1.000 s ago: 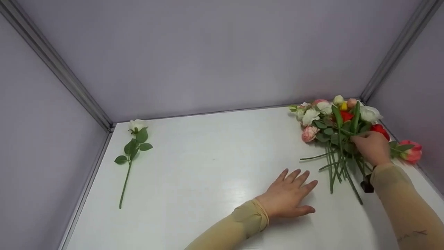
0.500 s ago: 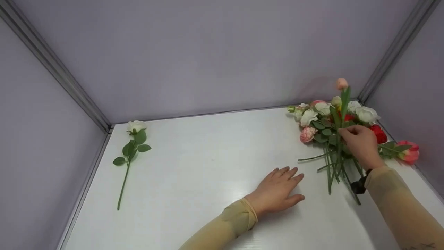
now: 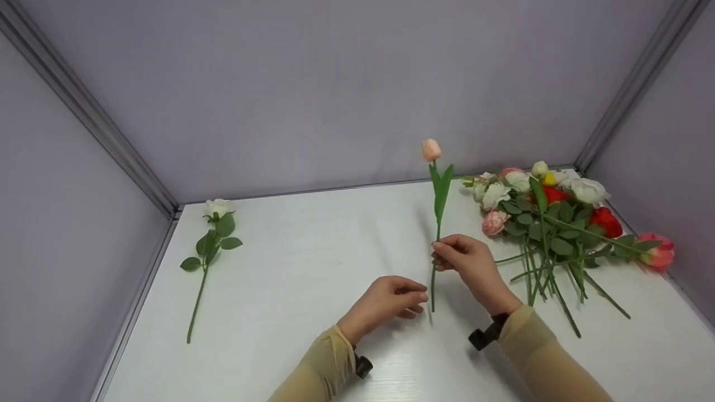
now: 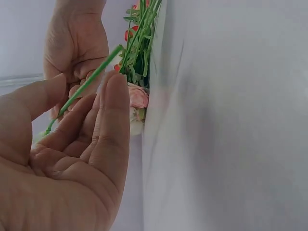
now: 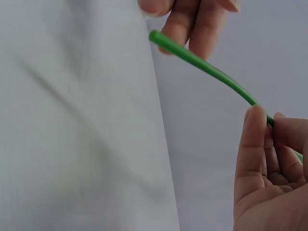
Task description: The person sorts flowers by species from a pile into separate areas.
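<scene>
My right hand [image 3: 472, 268] pinches the green stem of a pale pink tulip [image 3: 431, 151] between thumb and fingers. The tulip stands upright in front of me, its bloom at the top and its lower stem [image 5: 207, 67] sticking out below the pinch. Just left of that stem end is my left hand [image 3: 385, 304], thumb apart from its loosely bent fingers. In the left wrist view the stem [image 4: 86, 89] passes by the gap between the left thumb and fingers, and the left hand does not grip it.
At the right of the white table [image 3: 313, 312] lies a heap of flowers, with a red bloom [image 3: 606, 222], a pink rose [image 3: 494, 222] and crossing stems. A single white rose [image 3: 218, 209] lies at the far left. Grey walls [image 3: 357, 89] close in the back and sides.
My right hand has lifted the pink tulip out of the heap and carried it left to the middle. My left hand has risen from its flat, spread pose and turned toward the stem.
</scene>
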Demonstrator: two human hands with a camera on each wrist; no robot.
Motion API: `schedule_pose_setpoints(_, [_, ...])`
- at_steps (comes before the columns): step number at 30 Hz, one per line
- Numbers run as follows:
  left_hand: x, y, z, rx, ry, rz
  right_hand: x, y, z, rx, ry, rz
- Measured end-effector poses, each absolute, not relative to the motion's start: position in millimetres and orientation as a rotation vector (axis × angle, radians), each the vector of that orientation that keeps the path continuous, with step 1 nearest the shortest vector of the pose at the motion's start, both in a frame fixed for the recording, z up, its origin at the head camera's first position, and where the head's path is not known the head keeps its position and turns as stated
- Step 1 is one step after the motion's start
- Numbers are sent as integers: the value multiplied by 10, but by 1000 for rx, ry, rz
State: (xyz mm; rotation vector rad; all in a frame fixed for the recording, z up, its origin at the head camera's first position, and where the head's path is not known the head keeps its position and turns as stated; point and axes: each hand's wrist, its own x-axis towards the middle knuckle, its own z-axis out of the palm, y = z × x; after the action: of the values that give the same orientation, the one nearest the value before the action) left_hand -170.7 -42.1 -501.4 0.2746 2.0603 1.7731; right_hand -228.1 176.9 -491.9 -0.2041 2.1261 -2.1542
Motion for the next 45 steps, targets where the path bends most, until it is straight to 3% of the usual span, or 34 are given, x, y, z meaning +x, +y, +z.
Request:
schedule_pose_setpoints(13, [-1622,-607,-5212,214,2038,1938,-2161,1323,-5003,-265,1940,-2263])
schedule_pose_setpoints(31, [-1575,-654,-5178,251,2095,1661,-2188,1483,-4922,-29,1862,-2403])
schedule_pose_setpoints(45, [-1584,-612,-5211,238,2052,1922,-2138,1393,-4940,-74,1869,-2351])
